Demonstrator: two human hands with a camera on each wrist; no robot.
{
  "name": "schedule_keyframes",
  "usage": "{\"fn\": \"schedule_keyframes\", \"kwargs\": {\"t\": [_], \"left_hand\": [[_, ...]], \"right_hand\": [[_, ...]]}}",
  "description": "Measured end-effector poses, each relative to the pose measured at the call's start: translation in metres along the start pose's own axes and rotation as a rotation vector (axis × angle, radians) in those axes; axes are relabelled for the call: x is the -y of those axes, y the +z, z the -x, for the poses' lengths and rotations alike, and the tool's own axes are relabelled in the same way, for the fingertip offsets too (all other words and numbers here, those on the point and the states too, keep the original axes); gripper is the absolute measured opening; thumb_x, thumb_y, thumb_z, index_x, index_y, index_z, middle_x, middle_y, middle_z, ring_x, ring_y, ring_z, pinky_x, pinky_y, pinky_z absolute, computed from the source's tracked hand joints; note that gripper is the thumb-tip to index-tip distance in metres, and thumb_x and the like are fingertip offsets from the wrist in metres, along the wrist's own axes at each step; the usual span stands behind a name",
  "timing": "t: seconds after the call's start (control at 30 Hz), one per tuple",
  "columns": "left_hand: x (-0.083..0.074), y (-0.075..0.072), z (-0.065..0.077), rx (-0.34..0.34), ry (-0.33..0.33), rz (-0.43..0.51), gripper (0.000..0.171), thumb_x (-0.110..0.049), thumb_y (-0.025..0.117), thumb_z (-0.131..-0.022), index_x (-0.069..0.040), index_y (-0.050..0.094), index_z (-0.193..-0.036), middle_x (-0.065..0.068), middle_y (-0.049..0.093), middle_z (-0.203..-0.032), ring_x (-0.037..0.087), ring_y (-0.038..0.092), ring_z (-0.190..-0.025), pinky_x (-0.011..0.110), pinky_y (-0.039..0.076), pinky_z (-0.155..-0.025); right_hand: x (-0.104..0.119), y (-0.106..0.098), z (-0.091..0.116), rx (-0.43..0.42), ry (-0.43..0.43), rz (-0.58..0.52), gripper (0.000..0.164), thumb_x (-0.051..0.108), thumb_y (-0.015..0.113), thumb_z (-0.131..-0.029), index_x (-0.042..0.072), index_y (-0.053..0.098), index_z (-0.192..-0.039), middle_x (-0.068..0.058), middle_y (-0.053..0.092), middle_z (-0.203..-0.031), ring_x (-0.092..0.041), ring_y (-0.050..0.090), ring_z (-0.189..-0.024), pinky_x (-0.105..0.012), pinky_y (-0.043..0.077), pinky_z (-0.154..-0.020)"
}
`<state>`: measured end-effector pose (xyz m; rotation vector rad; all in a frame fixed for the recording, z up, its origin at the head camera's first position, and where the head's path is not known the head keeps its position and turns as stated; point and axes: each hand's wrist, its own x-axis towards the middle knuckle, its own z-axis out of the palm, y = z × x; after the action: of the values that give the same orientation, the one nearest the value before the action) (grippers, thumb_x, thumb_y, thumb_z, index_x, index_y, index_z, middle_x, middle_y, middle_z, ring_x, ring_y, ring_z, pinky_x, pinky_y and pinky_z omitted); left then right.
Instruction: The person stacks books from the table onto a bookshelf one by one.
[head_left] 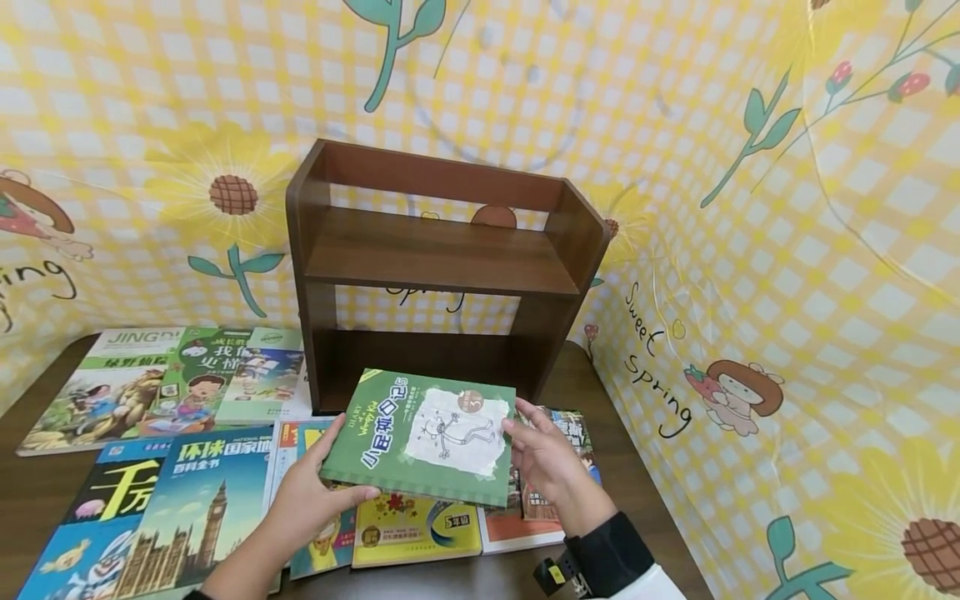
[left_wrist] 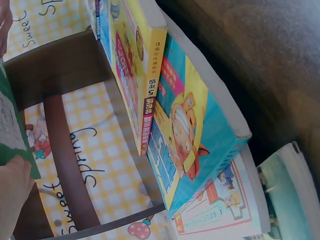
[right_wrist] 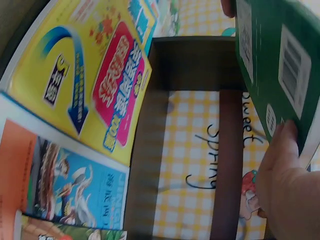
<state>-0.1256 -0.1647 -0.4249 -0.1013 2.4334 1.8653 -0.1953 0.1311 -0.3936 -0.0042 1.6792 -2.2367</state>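
Note:
A green paperback book (head_left: pixel 375 467) with a stick-figure drawing on a white patch is held up between both hands, in front of the lower shelf of a brown wooden bookshelf (head_left: pixel 442 254). My left hand (head_left: pixel 307 487) grips its left edge, thumb along the front lower edge. At the opposite edge, my right hand (head_left: pixel 551 458) pinches it with the thumb on the cover and fingers at the side. In the right wrist view the book's back (right_wrist: pixel 267 60) shows a white barcode label. Seen from the left wrist, only a green strip of the book (left_wrist: pixel 10 125) appears.
Below the held book lie a yellow book (head_left: pixel 416 533) and several others. Left of the shelf are more books, including one with a clock tower (head_left: pixel 202 508) and a green-white one (head_left: pixel 112 383). Yellow checked cloth (head_left: pixel 750 250) hangs behind and to the right.

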Motion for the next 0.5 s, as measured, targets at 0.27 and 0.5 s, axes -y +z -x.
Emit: {"fn": "schedule_keyframes", "kwargs": {"t": [0.27,0.5], "left_hand": [[-0.005,-0.002,0.003,-0.057,-0.031,-0.068,0.116,-0.033,0.084,-0.075,-0.026,0.002,-0.156,0.026,0.021,-0.154,0.043,0.05,-0.121,0.038,0.056,-0.081],[-0.016,-0.002,0.012,-0.111,0.016,-0.088,0.114,-0.032,0.083,-0.076,-0.026,0.002,-0.156,0.024,0.022,-0.155,0.042,0.05,-0.122,0.041,0.055,-0.086]], "right_hand": [[0.007,0.011,0.014,0.147,-0.079,-0.088,0.07,0.0,0.047,-0.096,0.008,0.01,-0.155,-0.02,0.029,-0.152,-0.008,0.062,-0.104,-0.017,0.051,-0.083],[0.011,0.018,0.02,0.275,-0.125,0.006,0.084,-0.001,0.051,-0.095,0.018,-0.003,-0.156,-0.005,0.002,-0.163,-0.017,0.037,-0.137,-0.023,0.049,-0.094]]}}
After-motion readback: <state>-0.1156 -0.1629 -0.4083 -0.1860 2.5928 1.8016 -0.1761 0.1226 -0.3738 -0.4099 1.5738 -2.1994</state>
